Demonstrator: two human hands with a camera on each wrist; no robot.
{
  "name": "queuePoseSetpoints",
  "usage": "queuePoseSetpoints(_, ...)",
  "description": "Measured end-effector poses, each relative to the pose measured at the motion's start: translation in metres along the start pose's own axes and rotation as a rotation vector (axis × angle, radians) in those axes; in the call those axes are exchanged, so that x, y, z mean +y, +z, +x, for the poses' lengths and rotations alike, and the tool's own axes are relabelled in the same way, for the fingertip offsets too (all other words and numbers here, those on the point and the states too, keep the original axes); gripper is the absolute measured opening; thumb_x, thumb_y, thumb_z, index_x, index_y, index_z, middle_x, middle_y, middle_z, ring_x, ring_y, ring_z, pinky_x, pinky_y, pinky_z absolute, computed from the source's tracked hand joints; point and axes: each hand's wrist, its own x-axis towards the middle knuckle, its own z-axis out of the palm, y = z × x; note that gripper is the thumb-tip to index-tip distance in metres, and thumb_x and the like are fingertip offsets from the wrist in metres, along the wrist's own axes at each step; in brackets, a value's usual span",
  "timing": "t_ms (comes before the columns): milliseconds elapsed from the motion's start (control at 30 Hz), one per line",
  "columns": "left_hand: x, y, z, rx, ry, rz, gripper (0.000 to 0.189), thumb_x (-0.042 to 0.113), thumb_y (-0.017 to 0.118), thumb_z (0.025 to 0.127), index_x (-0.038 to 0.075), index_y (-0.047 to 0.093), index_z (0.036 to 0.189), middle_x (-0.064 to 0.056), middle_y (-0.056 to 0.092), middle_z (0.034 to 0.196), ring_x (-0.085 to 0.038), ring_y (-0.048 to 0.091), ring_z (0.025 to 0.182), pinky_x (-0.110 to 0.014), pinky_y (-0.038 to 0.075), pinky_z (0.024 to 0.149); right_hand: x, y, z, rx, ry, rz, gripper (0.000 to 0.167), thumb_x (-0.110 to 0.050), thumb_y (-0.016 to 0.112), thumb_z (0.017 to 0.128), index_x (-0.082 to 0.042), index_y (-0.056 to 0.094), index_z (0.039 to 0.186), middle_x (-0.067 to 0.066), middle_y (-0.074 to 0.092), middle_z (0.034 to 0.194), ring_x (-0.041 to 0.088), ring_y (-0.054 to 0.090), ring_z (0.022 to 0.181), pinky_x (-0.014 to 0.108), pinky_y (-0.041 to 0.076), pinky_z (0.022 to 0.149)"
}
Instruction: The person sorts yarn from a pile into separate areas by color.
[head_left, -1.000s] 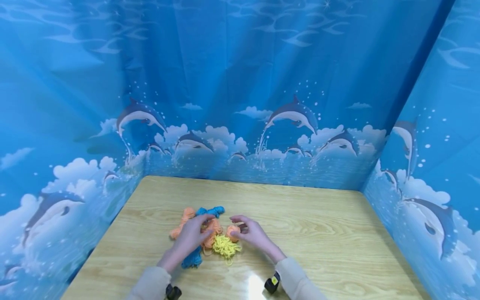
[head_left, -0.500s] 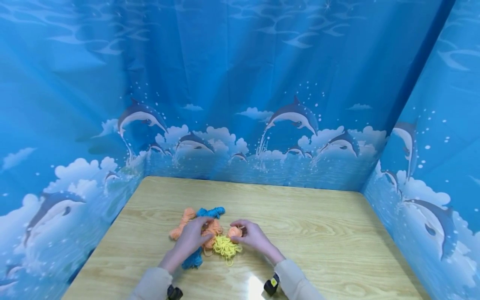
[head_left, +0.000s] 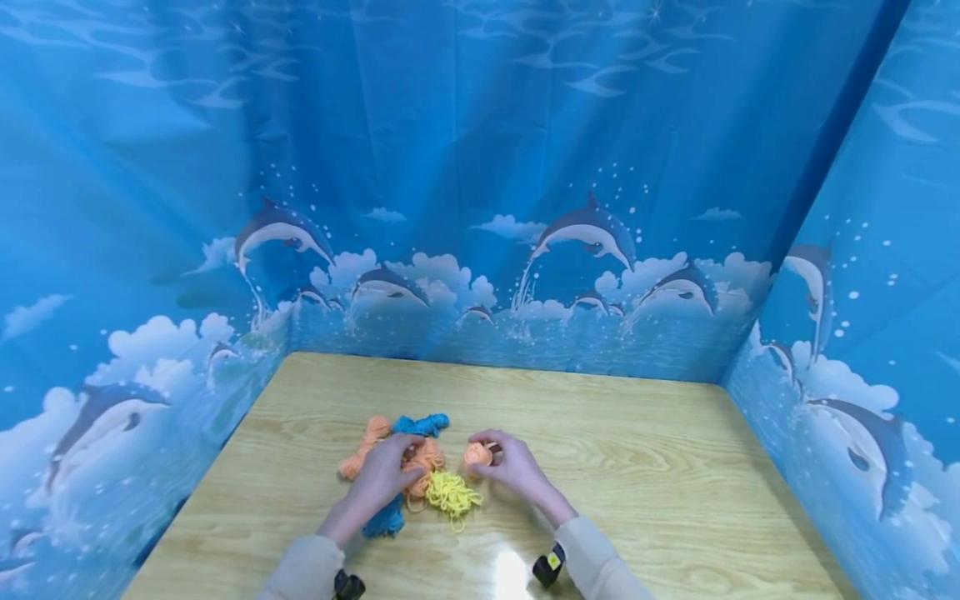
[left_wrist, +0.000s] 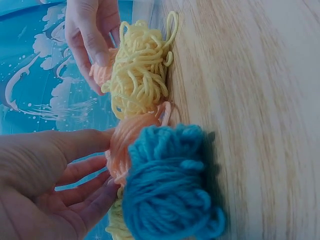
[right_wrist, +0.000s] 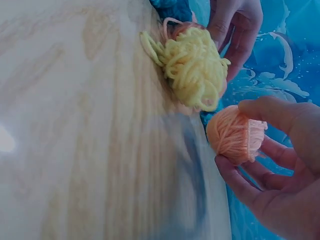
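Observation:
My right hand [head_left: 519, 472] holds a small peach ball of yarn [right_wrist: 235, 134] between thumb and fingers, just right of the pile. With its thumb and fingertips, my left hand [head_left: 384, 472] grips a larger peach yarn bundle [left_wrist: 125, 145] in the middle of the pile. A loose, loopy yellow yarn bundle [head_left: 452, 493] lies between the hands, against the larger peach one. Close to the left hand sits a blue yarn bundle [left_wrist: 167, 187], partly covered by that hand in the head view.
Behind the left hand lie a second blue yarn bundle [head_left: 422, 424] and another peach bundle [head_left: 366, 447]. Everything rests on a wood-grain table [head_left: 637, 475], with a dolphin-print curtain [head_left: 480, 208] around its back and sides.
My right hand has moved slightly right with the small peach ball, widening its gap from the pile. The left hand stays nearly in place on the larger peach bundle.

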Motion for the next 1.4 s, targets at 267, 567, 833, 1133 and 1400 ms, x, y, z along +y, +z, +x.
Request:
queuePoseSetpoints(267,0.002,0.000,0.001,-0.011,-0.012,-0.004,0.043,0.008,0.083,0.084,0.002,0.068,0.124,-0.010,0.070,0.111,-0.024,0.066,0.094,-0.038,0.058,0.073,0.003,-0.017,0.001,0.042,0.023,0.022,0.042,-0.016,0.080,0.088,-0.009,0.067,0.128,0.012,0.066,0.126,0.025,0.065,0.101,0.034,0.059,0.080)
queuePoseSetpoints(567,0.002,0.001,0.003,-0.013,-0.026,-0.016,0.038,0.011,0.077,0.090,0.002,0.067,0.126,-0.010,0.070,0.112,-0.022,0.066,0.093,-0.037,0.057,0.071,0.007,-0.039,-0.001,0.118,0.067,0.073,0.044,-0.010,0.080,0.087,-0.009,0.067,0.128,0.013,0.066,0.124,0.026,0.066,0.101,0.032,0.060,0.081)
queuePoseSetpoints(833,0.005,0.001,0.006,-0.020,-0.054,-0.003,0.039,0.012,0.077,0.090,0.001,0.066,0.126,-0.010,0.071,0.110,-0.023,0.067,0.092,-0.036,0.057,0.069,0.018,-0.057,-0.003,0.207,0.082,0.067,0.040,-0.010,0.080,0.087,-0.010,0.069,0.126,0.011,0.066,0.123,0.026,0.065,0.103,0.035,0.060,0.081)
queuePoseSetpoints(1133,0.005,0.001,0.012,-0.081,-0.134,-0.008,0.050,0.017,0.077,0.091,-0.001,0.061,0.135,-0.012,0.069,0.115,-0.027,0.066,0.097,-0.037,0.057,0.071,0.027,-0.078,-0.006,0.278,0.106,0.041,0.040,-0.012,0.079,0.089,-0.009,0.068,0.127,0.012,0.067,0.125,0.029,0.064,0.107,0.041,0.059,0.084)
queuePoseSetpoints(1400,0.005,0.000,0.012,-0.112,-0.129,0.031,0.054,0.020,0.079,0.090,0.000,0.060,0.135,-0.016,0.067,0.124,-0.034,0.065,0.107,-0.045,0.058,0.081,0.038,-0.100,-0.009,0.334,0.118,0.011,0.041,-0.012,0.079,0.089,-0.005,0.067,0.128,0.016,0.066,0.127,0.032,0.063,0.110,0.043,0.059,0.088)
